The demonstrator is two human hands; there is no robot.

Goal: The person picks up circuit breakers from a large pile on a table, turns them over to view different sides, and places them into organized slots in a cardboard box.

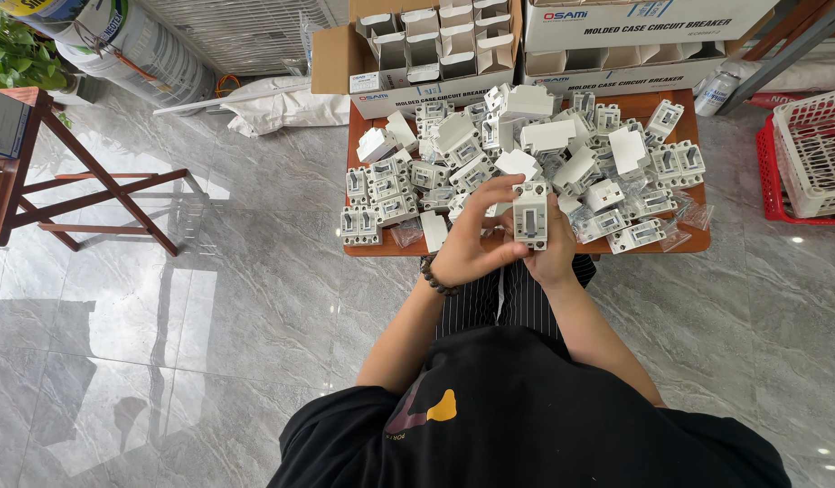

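Breaker (531, 214): 1 white unit, held upright above the near edge of the counter (526, 247), long axis running away from the person, grey toggle facing up. Right hand (555, 246) clasps it from below and the right side. Left hand (476, 237) closes on its left edge, fingers curled over the top; a bead bracelet (437, 278) sits on that wrist. Both hands touch it, neither nearer. Beyond lies a dense pile of breakers (526, 154), then open cartons (435, 45). Free room exists only toward the lap and bare floor (209, 289) at left.
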